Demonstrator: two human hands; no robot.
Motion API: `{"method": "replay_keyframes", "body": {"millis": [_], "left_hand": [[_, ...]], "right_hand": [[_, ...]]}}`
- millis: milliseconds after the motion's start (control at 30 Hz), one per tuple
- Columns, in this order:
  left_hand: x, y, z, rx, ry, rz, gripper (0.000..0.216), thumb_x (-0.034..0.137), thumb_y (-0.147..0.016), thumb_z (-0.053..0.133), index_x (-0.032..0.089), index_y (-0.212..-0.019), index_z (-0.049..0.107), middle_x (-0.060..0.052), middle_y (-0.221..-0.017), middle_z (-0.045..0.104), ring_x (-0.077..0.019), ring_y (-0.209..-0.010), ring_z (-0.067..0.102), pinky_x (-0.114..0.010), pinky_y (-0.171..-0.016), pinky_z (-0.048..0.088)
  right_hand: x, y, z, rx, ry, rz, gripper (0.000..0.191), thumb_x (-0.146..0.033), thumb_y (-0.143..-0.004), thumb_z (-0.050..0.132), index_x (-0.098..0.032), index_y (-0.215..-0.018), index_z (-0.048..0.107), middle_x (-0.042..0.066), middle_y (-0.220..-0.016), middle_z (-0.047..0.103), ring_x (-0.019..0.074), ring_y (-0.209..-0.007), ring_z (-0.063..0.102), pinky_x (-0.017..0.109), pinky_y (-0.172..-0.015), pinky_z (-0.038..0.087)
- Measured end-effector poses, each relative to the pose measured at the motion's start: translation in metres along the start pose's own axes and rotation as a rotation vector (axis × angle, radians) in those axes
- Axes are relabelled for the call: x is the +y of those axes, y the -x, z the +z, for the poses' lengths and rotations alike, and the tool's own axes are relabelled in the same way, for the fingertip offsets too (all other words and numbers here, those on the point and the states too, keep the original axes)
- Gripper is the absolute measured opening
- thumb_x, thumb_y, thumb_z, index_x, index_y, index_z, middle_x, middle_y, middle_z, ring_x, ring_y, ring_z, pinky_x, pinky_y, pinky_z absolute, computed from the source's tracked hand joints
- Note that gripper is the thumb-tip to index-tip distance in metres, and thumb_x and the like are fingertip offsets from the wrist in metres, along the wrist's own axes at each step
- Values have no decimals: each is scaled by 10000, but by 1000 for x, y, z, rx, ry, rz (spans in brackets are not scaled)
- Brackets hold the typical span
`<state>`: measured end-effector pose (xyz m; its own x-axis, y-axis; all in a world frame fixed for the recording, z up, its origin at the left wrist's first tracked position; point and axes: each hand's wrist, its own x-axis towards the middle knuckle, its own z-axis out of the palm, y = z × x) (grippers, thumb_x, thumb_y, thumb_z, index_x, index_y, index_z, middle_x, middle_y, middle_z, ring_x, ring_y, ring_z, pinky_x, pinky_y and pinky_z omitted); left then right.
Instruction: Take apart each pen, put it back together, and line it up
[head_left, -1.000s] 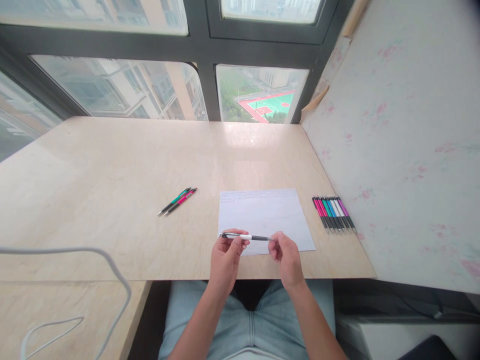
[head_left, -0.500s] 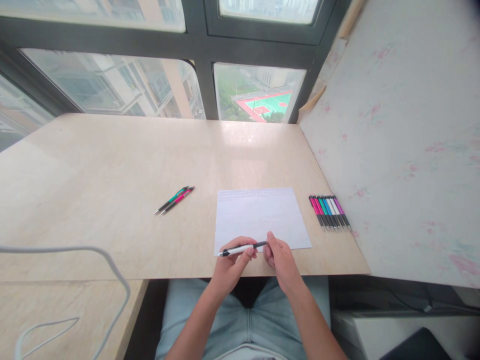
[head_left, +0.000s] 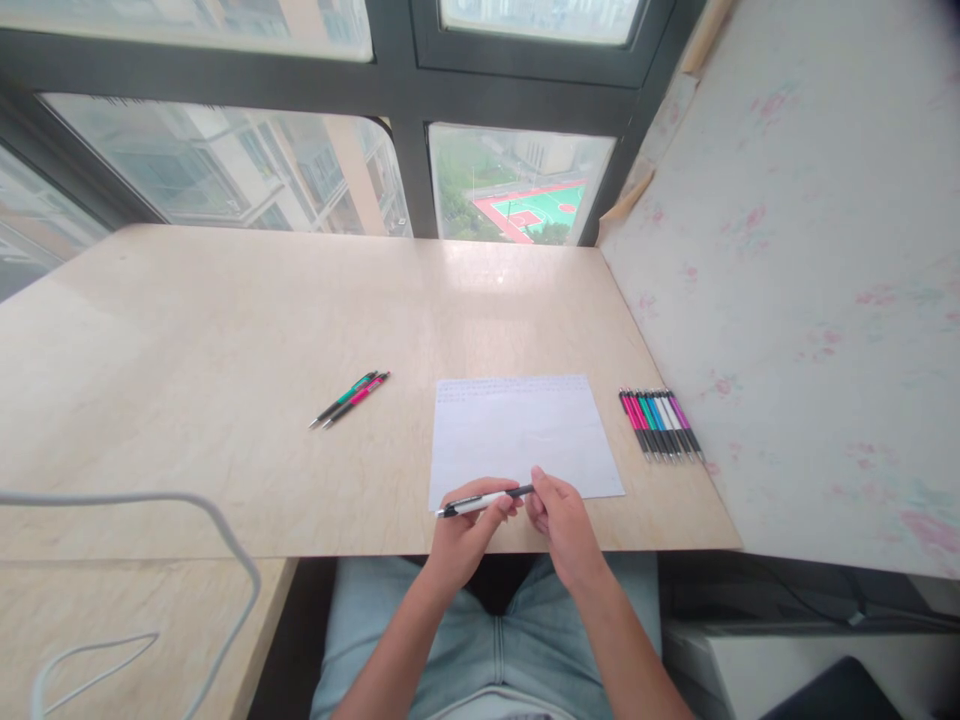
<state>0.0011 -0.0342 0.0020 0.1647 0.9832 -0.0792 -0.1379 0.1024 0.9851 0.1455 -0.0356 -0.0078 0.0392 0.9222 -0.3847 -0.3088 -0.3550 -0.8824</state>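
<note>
A white pen [head_left: 480, 501] with a black grip lies almost level across my two hands, just over the near edge of a sheet of paper [head_left: 517, 440]. My left hand [head_left: 463, 535] is closed round its white barrel. The fingers of my right hand [head_left: 559, 515] pinch the dark front end and hide the tip. Small handwriting runs in a few lines along the top of the paper. To the left, a green pen [head_left: 343, 400] and a pink pen [head_left: 358, 400] lie side by side at a slant.
A row of several coloured pens [head_left: 660, 425] lies at the right by the flowered wall [head_left: 810, 300]. A grey cable [head_left: 187, 498] loops over the lower left. Windows with dark frames [head_left: 416, 170] border the far side of the wooden table [head_left: 262, 310].
The pen and both hands have barely shifted; the grip on the pen is the same. The slight movement of the whole view comes from the camera.
</note>
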Motion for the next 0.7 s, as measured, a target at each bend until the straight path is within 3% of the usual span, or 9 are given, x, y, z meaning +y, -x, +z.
{"method": "replay_keyframes", "body": {"millis": [100,233,500,600,700], "left_hand": [[-1,0,8,114,129,-52,280,397,-848,698,128,-905,746,-80,-739,728,-165,-668,640,-285,-639,514],[0,-1,17,206,401,-193,292,405,-827,723,117,-869,736,-53,-682,695,-114,-617,594,-235,-625,484],[4,-4,18,216,594,-325,293,380,-790,770,96,-847,724,-43,-659,660,-85,-591,557,-193,-580,441],[4,-5,15,199,572,-320,296,386,-795,766,99,-856,728,-46,-672,662,-89,-614,563,-193,-590,442],[2,-5,12,187,466,-259,283,391,-818,743,115,-881,734,-52,-710,684,-97,-648,579,-199,-628,453]], "right_hand": [[1,2,3,43,85,-104,539,-566,-923,525,-216,-545,368,-61,-510,291,103,-509,259,274,-496,216],[0,2,2,68,370,-325,484,-480,-986,443,-213,-588,376,-46,-553,342,116,-545,325,282,-539,260],[-7,-11,-15,-66,728,-697,392,-310,-993,430,-213,-617,375,-33,-593,373,127,-571,371,292,-579,282],[-10,-13,-16,-96,709,-671,392,-328,-990,435,-209,-617,414,-22,-604,412,132,-587,391,295,-591,298],[-9,-13,-11,-86,563,-477,440,-403,-990,444,-207,-596,423,-33,-562,402,121,-548,375,287,-561,295]]}}
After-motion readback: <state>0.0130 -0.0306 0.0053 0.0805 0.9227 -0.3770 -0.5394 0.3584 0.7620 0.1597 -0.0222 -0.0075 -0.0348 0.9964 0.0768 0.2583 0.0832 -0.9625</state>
